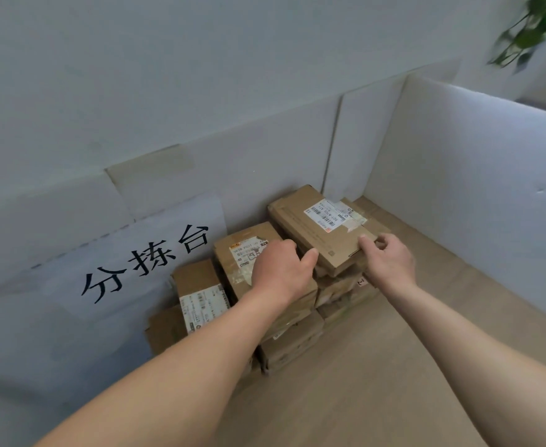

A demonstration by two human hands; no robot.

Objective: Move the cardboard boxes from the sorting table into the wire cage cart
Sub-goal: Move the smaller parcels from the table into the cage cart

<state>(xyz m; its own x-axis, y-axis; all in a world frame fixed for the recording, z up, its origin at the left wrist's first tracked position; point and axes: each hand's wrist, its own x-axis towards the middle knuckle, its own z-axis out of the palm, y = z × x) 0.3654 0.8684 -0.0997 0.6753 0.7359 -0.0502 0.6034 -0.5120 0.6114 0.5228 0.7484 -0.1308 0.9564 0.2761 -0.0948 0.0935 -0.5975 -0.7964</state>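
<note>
Several brown cardboard boxes with white shipping labels are stacked in the back corner of the sorting table (378, 382). The top box (316, 233) is flat and lies at the right of the pile. My left hand (281, 269) grips its near left edge, thumb on top. My right hand (389, 256) holds its near right corner, thumb on the lid and fingers curled at the side. A second labelled box (242, 253) lies just left, partly under my left hand. A third box (200, 295) sits lower at the left. The wire cage cart is out of view.
White foam boards (474, 175) wall the table at the back and right. A paper sign (129, 262) with black characters leans on the left wall. A green plant (532, 30) shows at the top right.
</note>
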